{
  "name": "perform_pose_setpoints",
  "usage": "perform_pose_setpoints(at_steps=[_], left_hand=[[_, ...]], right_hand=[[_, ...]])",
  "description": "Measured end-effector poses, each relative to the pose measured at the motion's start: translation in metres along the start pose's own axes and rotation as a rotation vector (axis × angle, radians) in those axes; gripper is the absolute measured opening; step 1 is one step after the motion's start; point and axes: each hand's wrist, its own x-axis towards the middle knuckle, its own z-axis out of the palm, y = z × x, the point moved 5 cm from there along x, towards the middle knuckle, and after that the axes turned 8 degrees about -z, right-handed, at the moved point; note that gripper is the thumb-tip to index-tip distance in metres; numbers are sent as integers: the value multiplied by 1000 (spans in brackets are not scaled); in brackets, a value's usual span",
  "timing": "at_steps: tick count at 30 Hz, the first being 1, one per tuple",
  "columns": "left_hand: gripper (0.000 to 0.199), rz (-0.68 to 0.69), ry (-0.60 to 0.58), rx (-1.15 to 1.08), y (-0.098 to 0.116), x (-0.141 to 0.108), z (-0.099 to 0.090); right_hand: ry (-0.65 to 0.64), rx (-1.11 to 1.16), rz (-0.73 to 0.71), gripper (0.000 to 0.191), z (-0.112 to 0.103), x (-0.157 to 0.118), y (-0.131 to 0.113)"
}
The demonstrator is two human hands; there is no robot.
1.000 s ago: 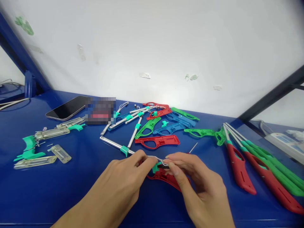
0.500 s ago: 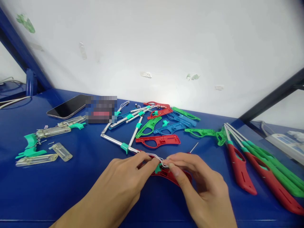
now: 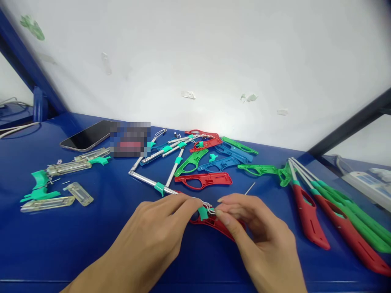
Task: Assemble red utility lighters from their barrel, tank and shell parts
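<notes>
A red half casing of a long-necked lighter [image 3: 221, 228] lies open side up under my hands. In it sits a teal trigger [image 3: 203, 213], and thin white wires [image 3: 206, 202] run over it. My left hand [image 3: 159, 224] is closed around the casing's front end, where a silver metal tube [image 3: 146, 180] leads in from the left; its fingertips are partly hidden. My right hand [image 3: 259, 236] pinches the white wires near their end between thumb and fingers, above the casing's grip. Whatever sits at the wire ends is too small to make out.
Beyond my hands lie several loose casing halves, among them a red one [image 3: 210, 180], and more metal tubes. Clear fuel tanks [image 3: 80, 193] and teal parts are on the left by a phone [image 3: 90, 136]. Closed lighters [image 3: 308, 215] and a power strip [image 3: 363, 183] are on the right.
My left fingertips have drawn back slightly to the left, so more of the teal trigger shows. My right hand stays at the wires with its fingers shifted a little.
</notes>
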Motion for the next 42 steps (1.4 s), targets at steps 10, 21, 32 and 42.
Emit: perform_pose_setpoints(at_steps=[10,21,32,42], left_hand=[[32,-24,-62,-26,-5,-4,3],[42,-65,-114,-36,-7,-2,5],[49,-117,-183,-30,-3,-7,11],[41,-102,-258,-28,2,1,4]], right_hand=[[-23,82,54,24,1,0,0],[-8,137,66,20,1,3,-3],[-22,193,134,20,0,6,-4],[-92,153,188,18,4,3,0]])
